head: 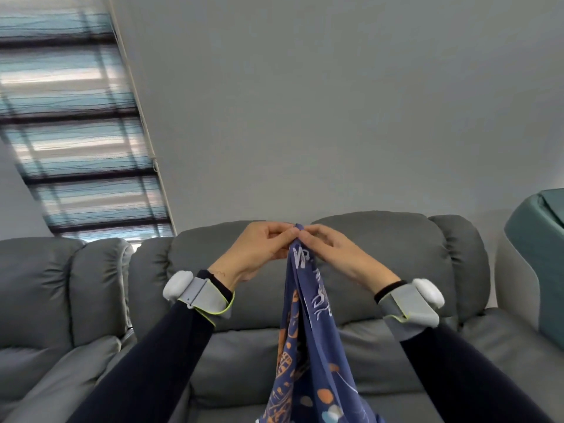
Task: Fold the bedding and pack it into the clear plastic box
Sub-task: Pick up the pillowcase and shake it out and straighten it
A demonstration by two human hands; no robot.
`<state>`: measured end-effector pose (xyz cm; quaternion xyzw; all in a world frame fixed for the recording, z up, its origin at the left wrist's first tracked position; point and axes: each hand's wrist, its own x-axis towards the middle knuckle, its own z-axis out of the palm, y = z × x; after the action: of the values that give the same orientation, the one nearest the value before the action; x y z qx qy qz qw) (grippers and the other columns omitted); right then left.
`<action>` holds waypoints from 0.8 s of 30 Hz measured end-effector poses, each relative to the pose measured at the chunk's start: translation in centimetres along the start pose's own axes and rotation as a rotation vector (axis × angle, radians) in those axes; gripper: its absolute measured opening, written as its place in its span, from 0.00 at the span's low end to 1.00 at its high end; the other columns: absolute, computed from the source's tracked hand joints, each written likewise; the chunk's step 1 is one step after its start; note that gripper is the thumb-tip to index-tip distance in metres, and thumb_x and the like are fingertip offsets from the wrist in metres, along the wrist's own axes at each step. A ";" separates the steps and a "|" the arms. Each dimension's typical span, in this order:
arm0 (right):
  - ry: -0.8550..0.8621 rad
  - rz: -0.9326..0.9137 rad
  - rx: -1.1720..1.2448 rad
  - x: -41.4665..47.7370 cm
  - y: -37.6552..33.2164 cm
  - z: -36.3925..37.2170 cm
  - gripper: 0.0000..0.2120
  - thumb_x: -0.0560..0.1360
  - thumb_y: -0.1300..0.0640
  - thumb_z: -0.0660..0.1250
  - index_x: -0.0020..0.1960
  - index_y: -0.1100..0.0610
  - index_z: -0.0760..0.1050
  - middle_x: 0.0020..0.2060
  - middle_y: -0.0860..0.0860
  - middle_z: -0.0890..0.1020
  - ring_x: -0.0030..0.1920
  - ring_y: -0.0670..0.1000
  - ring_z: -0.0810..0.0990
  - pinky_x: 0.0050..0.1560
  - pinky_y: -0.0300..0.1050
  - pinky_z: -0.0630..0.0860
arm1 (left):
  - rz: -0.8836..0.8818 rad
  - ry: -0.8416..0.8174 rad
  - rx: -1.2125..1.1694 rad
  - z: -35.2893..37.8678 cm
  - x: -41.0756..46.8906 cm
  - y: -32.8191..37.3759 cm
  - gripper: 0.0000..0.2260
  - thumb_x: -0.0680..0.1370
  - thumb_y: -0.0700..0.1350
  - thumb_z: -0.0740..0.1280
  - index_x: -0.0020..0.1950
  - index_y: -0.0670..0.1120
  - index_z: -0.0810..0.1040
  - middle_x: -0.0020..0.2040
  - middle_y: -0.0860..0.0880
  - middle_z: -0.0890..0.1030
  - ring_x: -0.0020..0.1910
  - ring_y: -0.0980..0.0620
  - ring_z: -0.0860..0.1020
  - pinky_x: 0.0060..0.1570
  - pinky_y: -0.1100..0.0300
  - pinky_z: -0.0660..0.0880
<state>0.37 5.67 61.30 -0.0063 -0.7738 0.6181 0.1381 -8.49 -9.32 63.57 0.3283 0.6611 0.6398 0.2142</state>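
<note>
A blue bedding sheet [308,346] with orange and white prints hangs down from my two hands, which are held up together in front of me. My left hand [259,250] and my right hand [332,254] touch at the fingertips and both pinch the same top corner of the fabric. The sheet falls in long folds and runs out of the bottom of the view. Both wrists carry grey bands with white pods. The clear plastic box is not in view.
A grey padded sofa [381,245] stands straight ahead, behind the hanging sheet. A second grey armchair [61,285] is at the left. A teal and white seat [537,254] sits at the right edge. A window with striped blinds [79,123] is at the upper left.
</note>
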 end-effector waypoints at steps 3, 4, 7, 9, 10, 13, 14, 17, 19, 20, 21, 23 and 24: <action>-0.078 -0.032 -0.164 1.0 -2.1 0.0 0.17 0.78 0.48 0.63 0.52 0.61 0.80 0.45 0.52 0.84 0.44 0.44 0.80 0.49 0.37 0.75 | 0.092 0.022 0.037 -0.5 0.3 1.5 0.06 0.79 0.39 0.64 0.52 0.40 0.79 0.43 0.45 0.83 0.40 0.53 0.82 0.45 0.62 0.80; -0.051 -0.064 -0.172 1.5 -2.9 0.0 0.16 0.79 0.49 0.63 0.50 0.63 0.80 0.42 0.52 0.83 0.42 0.45 0.78 0.46 0.38 0.74 | 0.120 0.063 -0.024 -0.4 0.3 1.8 0.05 0.79 0.39 0.64 0.52 0.41 0.79 0.43 0.45 0.83 0.39 0.53 0.81 0.44 0.63 0.80; 0.038 -0.219 -0.287 3.0 -5.0 -0.2 0.15 0.80 0.52 0.63 0.42 0.63 0.76 0.35 0.53 0.74 0.37 0.47 0.72 0.38 0.43 0.68 | 0.164 0.114 -0.186 0.4 0.0 2.2 0.04 0.81 0.43 0.60 0.52 0.45 0.74 0.45 0.48 0.81 0.39 0.53 0.80 0.41 0.60 0.79; 0.067 -0.284 -0.322 3.8 -6.5 -0.6 0.17 0.80 0.53 0.62 0.41 0.66 0.73 0.34 0.55 0.72 0.36 0.49 0.69 0.36 0.44 0.65 | 0.131 0.028 -0.162 1.0 -0.4 1.2 0.06 0.81 0.45 0.60 0.55 0.45 0.72 0.48 0.47 0.81 0.43 0.51 0.81 0.43 0.56 0.78; 0.091 -0.304 -0.311 4.2 -7.4 -1.1 0.16 0.80 0.54 0.62 0.41 0.66 0.73 0.34 0.55 0.71 0.36 0.49 0.68 0.35 0.43 0.64 | 0.121 -0.030 -0.097 1.2 -0.5 0.5 0.07 0.81 0.44 0.61 0.57 0.44 0.73 0.50 0.46 0.82 0.46 0.50 0.81 0.46 0.55 0.78; 0.225 -0.368 -0.262 4.7 -10.5 -3.2 0.12 0.80 0.53 0.62 0.43 0.60 0.74 0.33 0.54 0.69 0.34 0.48 0.67 0.30 0.38 0.62 | 0.157 -0.113 0.219 1.3 -0.6 -2.7 0.06 0.78 0.43 0.66 0.54 0.46 0.77 0.49 0.48 0.83 0.46 0.55 0.80 0.51 0.58 0.77; 0.284 -0.393 -0.249 4.9 -11.4 -4.3 0.12 0.80 0.51 0.63 0.42 0.59 0.74 0.32 0.53 0.69 0.33 0.46 0.67 0.30 0.38 0.62 | 0.161 -0.097 0.318 1.2 -0.7 -3.9 0.05 0.77 0.46 0.68 0.52 0.48 0.78 0.47 0.49 0.84 0.44 0.57 0.80 0.50 0.59 0.77; 0.523 -0.468 -0.244 5.4 -13.7 -7.8 0.17 0.79 0.51 0.64 0.32 0.52 0.69 0.23 0.42 0.66 0.27 0.40 0.63 0.27 0.36 0.59 | 0.071 0.024 0.641 -0.8 -0.5 -8.2 0.17 0.67 0.55 0.64 0.47 0.46 0.80 0.43 0.46 0.84 0.39 0.59 0.76 0.44 0.56 0.77; 0.656 -0.498 -0.286 5.6 -14.6 -10.1 0.21 0.78 0.49 0.64 0.29 0.51 0.62 0.20 0.42 0.63 0.25 0.39 0.60 0.27 0.38 0.56 | 0.017 0.075 0.739 -3.2 0.4 -9.7 0.08 0.68 0.49 0.67 0.41 0.47 0.80 0.36 0.47 0.82 0.32 0.61 0.75 0.39 0.58 0.78; 0.704 -0.490 -0.305 5.7 -14.8 -11.2 0.22 0.77 0.48 0.64 0.28 0.51 0.61 0.20 0.42 0.62 0.25 0.40 0.59 0.27 0.39 0.55 | 0.027 0.112 0.781 -4.7 1.3 -9.5 0.02 0.70 0.44 0.68 0.38 0.48 0.79 0.34 0.49 0.81 0.31 0.61 0.76 0.38 0.60 0.76; 0.742 -0.472 -0.312 5.8 -14.8 -12.1 0.22 0.77 0.47 0.64 0.28 0.51 0.60 0.20 0.43 0.61 0.26 0.40 0.58 0.27 0.40 0.55 | 0.063 0.201 0.823 -6.2 2.3 -8.5 0.05 0.72 0.41 0.67 0.38 0.49 0.80 0.34 0.47 0.81 0.34 0.58 0.79 0.40 0.60 0.74; 0.859 -0.444 -0.307 5.9 -14.9 -13.2 0.23 0.76 0.44 0.63 0.27 0.51 0.59 0.21 0.44 0.61 0.26 0.42 0.59 0.28 0.43 0.57 | 0.211 0.484 0.864 -9.4 4.6 -4.8 0.11 0.73 0.42 0.61 0.47 0.40 0.81 0.43 0.38 0.83 0.44 0.43 0.81 0.46 0.52 0.73; 0.923 -0.448 -0.313 5.8 -14.9 -13.4 0.23 0.76 0.44 0.62 0.28 0.51 0.58 0.23 0.44 0.61 0.27 0.42 0.59 0.30 0.44 0.57 | 0.299 0.661 0.856 -11.0 5.4 -2.6 0.13 0.74 0.40 0.59 0.51 0.38 0.80 0.46 0.34 0.81 0.46 0.38 0.80 0.47 0.49 0.72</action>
<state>0.15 15.99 79.47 -0.1328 -0.6979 0.3836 0.5901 -20.40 -13.18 62.68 0.2581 0.8400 0.4068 -0.2497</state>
